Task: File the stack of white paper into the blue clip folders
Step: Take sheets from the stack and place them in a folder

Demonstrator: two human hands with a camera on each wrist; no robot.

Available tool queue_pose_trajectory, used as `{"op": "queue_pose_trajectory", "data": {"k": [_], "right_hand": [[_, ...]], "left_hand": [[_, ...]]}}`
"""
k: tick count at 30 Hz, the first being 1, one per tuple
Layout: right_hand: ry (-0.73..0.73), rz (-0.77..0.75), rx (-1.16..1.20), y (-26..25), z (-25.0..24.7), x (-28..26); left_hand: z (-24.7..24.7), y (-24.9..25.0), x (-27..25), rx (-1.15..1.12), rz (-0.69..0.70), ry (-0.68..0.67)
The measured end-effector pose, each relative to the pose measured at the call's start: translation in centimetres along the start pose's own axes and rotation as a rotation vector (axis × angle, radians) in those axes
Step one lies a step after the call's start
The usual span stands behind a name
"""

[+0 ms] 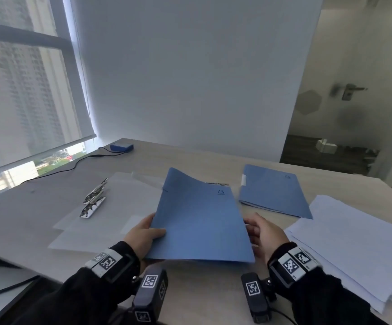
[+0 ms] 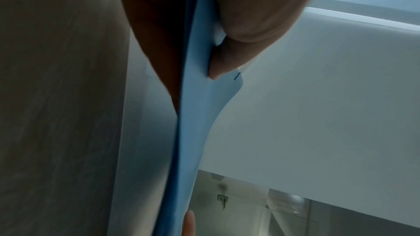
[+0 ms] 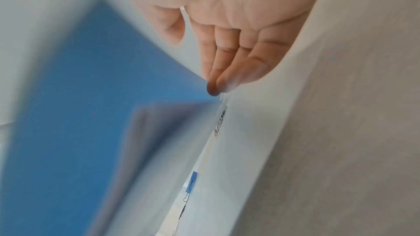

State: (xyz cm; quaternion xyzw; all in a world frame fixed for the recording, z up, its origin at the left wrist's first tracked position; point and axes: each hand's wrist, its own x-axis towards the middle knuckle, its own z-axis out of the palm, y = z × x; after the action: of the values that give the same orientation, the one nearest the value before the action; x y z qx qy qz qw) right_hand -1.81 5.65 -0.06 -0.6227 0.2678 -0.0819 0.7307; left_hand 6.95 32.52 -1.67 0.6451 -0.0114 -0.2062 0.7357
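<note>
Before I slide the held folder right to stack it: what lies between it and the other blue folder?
Head view: only bare desk between held folder and other folder.

black sleeves [image 1: 78, 294], white tag-printed wristbands [image 1: 104, 261], black wrist cameras [image 1: 149, 294]

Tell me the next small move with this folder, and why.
Probably lay the blue folder flat and open its cover. The left hand pinches its left edge, lifted off the desk; the right hand is open at its right edge, and the white paper stack waits unfiled alongside.
</note>
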Motion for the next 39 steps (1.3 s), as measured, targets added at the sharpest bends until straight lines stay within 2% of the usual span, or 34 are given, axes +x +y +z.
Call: {"op": "queue_pose_trajectory", "data": {"k": [3, 7, 13, 15, 19, 23, 25, 27, 30, 36, 37, 39], "right_hand": [[0.015, -0.081, -0.06, 0.3, -1.3, -0.5], [-0.103, -0.016, -0.069, 0.9, -1.5, -1.9], [-0.151, -0.015, -0.024, 1.5, -1.5, -2.7], [-0.117, -0.091, -0.043, 1.1, -2.1, -3.0], [-0.016, -0.3, -0.123, 0.4, -4.4, -2.7], [-0.022, -0.388, -0.191, -0.3, -6.5, -3.4], [-0.038, -0.412, -0.189, -0.6, -6.9, -3.9], [-0.055, -0.426, -0.18, -0.8, -7.1, -4.3], [-0.069, -0.44, -0.179, -0.9, -7.2, -4.6], [-0.112, -0.464, -0.195, -1.0, -7.5, -4.8], [-0.118, -0.464, -0.19, -1.0, -7.4, -4.8], [-0.121, -0.461, -0.177, -0.9, -7.1, -4.7]], "left_hand": [[-0.3, -0.1, -0.8, -0.045, 0.034, -0.03], [0.0, -0.5, -1.4, -0.1, 0.057, -0.066], [2.7, -0.1, -1.5, -0.151, 0.127, -0.068], [3.6, 0.3, -1.4, 0.034, 0.182, -0.038], [4.3, 1.5, -0.9, 0.579, 0.161, -0.044], [4.0, 3.6, 0.4, 0.837, 0.467, 0.242], [4.0, 4.9, 0.7, 0.945, 0.568, 0.356], [4.5, 6.1, 0.8, 1.09, 0.507, 0.391], [5.0, 7.0, 1.1, 1.186, 0.357, 0.308], [4.7, 6.8, 1.5, 1.013, 0.306, 0.153], [4.9, 6.6, 1.4, 0.887, 0.261, 0.13], [5.8, 6.0, 0.9, 0.476, 0.126, 0.071]]}}
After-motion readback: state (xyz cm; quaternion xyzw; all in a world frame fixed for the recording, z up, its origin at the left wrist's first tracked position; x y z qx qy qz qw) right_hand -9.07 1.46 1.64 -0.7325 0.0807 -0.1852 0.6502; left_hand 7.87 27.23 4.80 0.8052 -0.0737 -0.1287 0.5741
